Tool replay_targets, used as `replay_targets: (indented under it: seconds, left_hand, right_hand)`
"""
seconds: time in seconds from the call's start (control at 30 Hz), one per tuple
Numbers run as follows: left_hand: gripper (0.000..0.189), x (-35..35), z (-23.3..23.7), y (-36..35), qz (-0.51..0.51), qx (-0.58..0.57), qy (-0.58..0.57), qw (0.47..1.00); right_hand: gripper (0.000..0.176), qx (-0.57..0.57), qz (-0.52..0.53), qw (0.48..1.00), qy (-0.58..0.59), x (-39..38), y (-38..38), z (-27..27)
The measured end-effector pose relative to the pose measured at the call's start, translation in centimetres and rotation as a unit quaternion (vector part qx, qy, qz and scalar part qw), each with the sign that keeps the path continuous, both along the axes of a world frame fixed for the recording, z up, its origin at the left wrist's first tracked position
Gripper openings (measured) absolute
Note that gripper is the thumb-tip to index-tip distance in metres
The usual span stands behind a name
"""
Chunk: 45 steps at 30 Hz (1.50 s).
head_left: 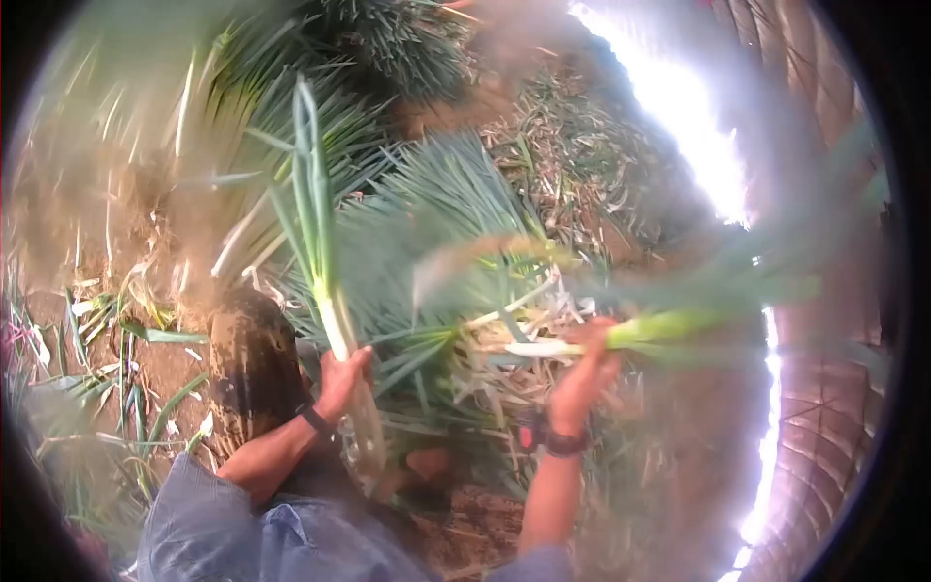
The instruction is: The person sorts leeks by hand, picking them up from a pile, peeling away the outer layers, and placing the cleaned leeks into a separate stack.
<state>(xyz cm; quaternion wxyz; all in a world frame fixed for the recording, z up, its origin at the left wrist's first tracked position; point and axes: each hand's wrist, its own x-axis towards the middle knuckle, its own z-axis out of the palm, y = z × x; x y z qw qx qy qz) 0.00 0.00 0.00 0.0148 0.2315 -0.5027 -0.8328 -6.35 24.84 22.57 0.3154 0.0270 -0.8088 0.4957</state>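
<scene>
Left hand tight around a smooth, tubular green onion, right hand (blurry) around another white-ended stalk.

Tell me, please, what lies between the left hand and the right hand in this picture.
In the head view, green leaves and a heap of pale plant scraps lie between the left hand and the right hand.

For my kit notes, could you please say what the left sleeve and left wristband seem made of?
Left sleeve: matte cloth, perhaps denim, from its faded blue look and soft folds. Left wristband: perhaps rubber or fabric, dark and dull; blur leaves that open.
</scene>
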Motion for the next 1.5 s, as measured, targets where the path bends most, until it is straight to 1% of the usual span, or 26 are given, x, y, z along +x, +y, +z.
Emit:
replay_targets:
  seconds: [0.03,0.07,0.1,0.13,0.2,0.23,0.27,0.3,0.37,0.43,0.5,0.57,0.63,0.7,0.77,0.8,0.9,0.97,1.03,1.07,1.17,1.27,1.33,1.37,1.47,1.5]
  left_hand:
    - [0.031,-0.6,0.1,0.2,-0.001,0.007,-0.002,1.000]
    - [0.031,-1.1,0.0,0.4,-0.003,0.014,-0.005,1.000]
    - [0.031,2.4,-0.7,-2.3,-0.006,-0.016,-0.043,0.999]
    - [0.031,1.6,-1.3,-0.9,-0.010,-0.010,-0.042,0.999]
    - [0.030,0.4,-1.5,0.0,-0.017,-0.014,-0.041,0.999]
    - [0.030,-0.1,-1.2,0.3,-0.017,-0.020,-0.043,0.999]
    - [0.030,0.1,-1.1,0.4,-0.021,-0.028,-0.049,0.998]
    - [0.030,0.0,-1.5,0.7,-0.017,-0.025,-0.048,0.998]
    - [0.031,-0.9,-3.3,0.8,0.004,-0.025,-0.037,0.999]
    - [0.030,0.0,-5.6,1.3,0.010,-0.022,-0.055,0.998]
    - [0.028,0.3,-5.2,-0.4,0.023,-0.019,-0.068,0.997]
    - [0.026,1.7,-2.9,-0.8,-0.006,-0.007,-0.086,0.996]
    - [0.026,1.0,-3.8,0.7,-0.020,0.019,-0.121,0.992]
    - [0.027,-0.1,-4.1,1.9,-0.021,0.073,-0.094,0.993]
    - [0.030,-0.2,-4.8,2.2,-0.038,0.055,-0.099,0.993]
    - [0.032,0.1,-5.1,2.3,-0.047,0.045,-0.106,0.992]
    - [0.032,-0.5,-4.5,1.6,-0.063,0.029,-0.117,0.991]
    - [0.033,-1.2,-6.3,1.8,-0.054,0.031,-0.112,0.992]
    - [0.036,-1.7,-7.1,1.8,-0.064,0.001,-0.119,0.991]
    - [0.038,-1.9,-8.4,2.1,-0.064,0.016,-0.089,0.994]
    - [0.043,-2.1,-7.8,3.0,-0.157,-0.063,-0.037,0.985]
    - [0.054,-1.8,-6.1,4.4,-0.219,0.038,-0.155,0.963]
    - [0.063,-3.4,-7.3,4.7,-0.183,0.089,-0.140,0.969]
    - [0.060,-4.0,-7.1,4.2,-0.170,0.089,-0.118,0.974]
    - [0.049,-5.8,-7.6,2.6,-0.146,0.067,-0.018,0.987]
    - [0.045,-7.3,-9.0,1.5,-0.149,0.037,0.039,0.987]
  right_hand:
    - [0.034,-0.024,-0.003,1.000,0.009,0.3,0.3,2.3]
    - [0.032,-0.082,0.064,0.993,0.049,0.9,0.0,4.6]
    - [0.030,-0.169,0.125,0.976,0.053,3.3,-2.0,4.8]
    - [0.029,-0.224,0.258,0.939,0.033,3.5,-2.1,7.8]
    - [0.028,-0.331,0.496,0.802,-0.012,3.4,-3.2,11.7]
    - [0.033,-0.208,0.378,0.902,-0.011,2.2,-3.2,10.8]
    - [0.038,-0.079,0.242,0.967,-0.013,0.6,-3.4,8.8]
    - [0.034,-0.048,0.145,0.987,-0.049,-2.0,-3.5,5.4]
    - [0.027,-0.192,0.098,0.959,-0.181,-8.2,-2.6,-6.3]
    - [0.022,-0.288,0.058,0.906,-0.305,-8.2,-1.0,-17.6]
    - [0.016,-0.280,0.038,0.853,-0.438,-4.3,-0.6,-22.3]
    - [0.014,-0.270,0.062,0.840,-0.467,-2.3,-1.4,-25.7]
    - [0.012,-0.234,0.045,0.855,-0.461,-1.0,-0.1,-25.6]
    - [0.012,-0.244,0.094,0.872,-0.413,-2.9,-0.3,-22.2]
    - [0.013,-0.228,0.132,0.882,-0.390,-3.9,-1.4,-18.4]
    - [0.019,-0.199,0.131,0.891,-0.387,-3.5,-2.9,-16.0]
    - [0.031,-0.276,0.258,0.800,-0.466,1.6,-4.0,-18.4]
    - [0.025,-0.162,0.305,0.791,-0.505,7.9,-3.5,-24.3]
    - [0.021,-0.146,0.214,0.802,-0.538,13.1,-2.7,-30.9]
    - [0.020,-0.171,0.173,0.768,-0.593,14.0,-3.4,-28.2]
    - [0.038,0.002,0.239,0.848,-0.473,13.9,-3.8,-24.7]
    - [0.042,0.198,0.216,0.912,-0.286,14.5,-2.5,-27.6]
    - [0.041,0.235,0.236,0.851,-0.406,14.0,-3.9,-22.9]
    - [0.041,0.250,0.248,0.816,-0.459,13.4,-4.9,-21.5]
    - [0.039,0.256,0.266,0.803,-0.468,16.1,-5.5,-20.4]
    - [0.036,0.168,0.275,0.814,-0.483,16.6,-5.4,-20.2]
